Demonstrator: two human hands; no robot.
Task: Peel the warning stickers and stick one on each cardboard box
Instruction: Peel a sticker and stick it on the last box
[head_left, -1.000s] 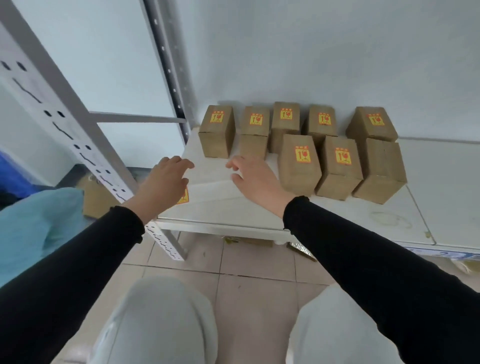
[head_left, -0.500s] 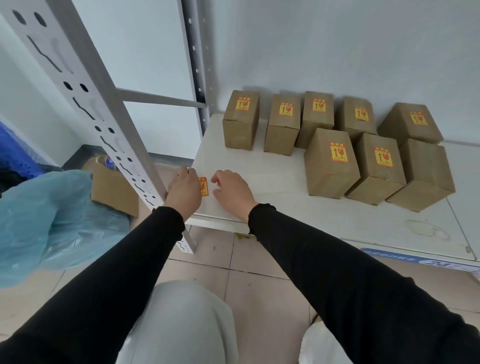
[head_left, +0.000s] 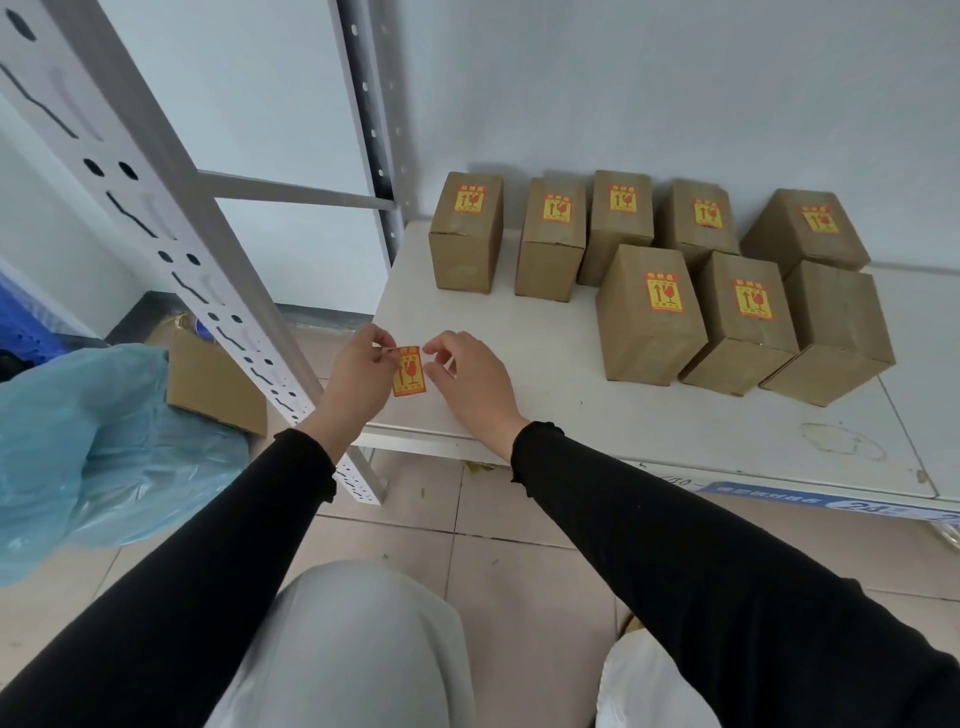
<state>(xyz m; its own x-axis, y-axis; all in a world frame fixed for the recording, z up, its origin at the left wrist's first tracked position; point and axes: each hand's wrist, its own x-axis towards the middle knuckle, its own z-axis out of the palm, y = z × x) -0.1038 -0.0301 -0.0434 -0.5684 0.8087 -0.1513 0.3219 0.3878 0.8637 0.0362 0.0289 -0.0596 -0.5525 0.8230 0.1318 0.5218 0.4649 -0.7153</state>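
Note:
A yellow warning sticker with red marks hangs between my hands above the front left corner of the white shelf. My left hand pinches its top left corner. My right hand has its fingertips at the top right corner. Several brown cardboard boxes stand at the back of the shelf, most with a yellow sticker on top, such as the front one. The front right box shows a bare top.
A white perforated shelf post slants down just left of my left hand. On the tiled floor to the left lie a blue plastic bag and a cardboard box. My knees fill the bottom.
Both hands drew back from the boxes to the shelf's front left corner. The sticker, lying near the edge before, is now lifted and held between my fingertips.

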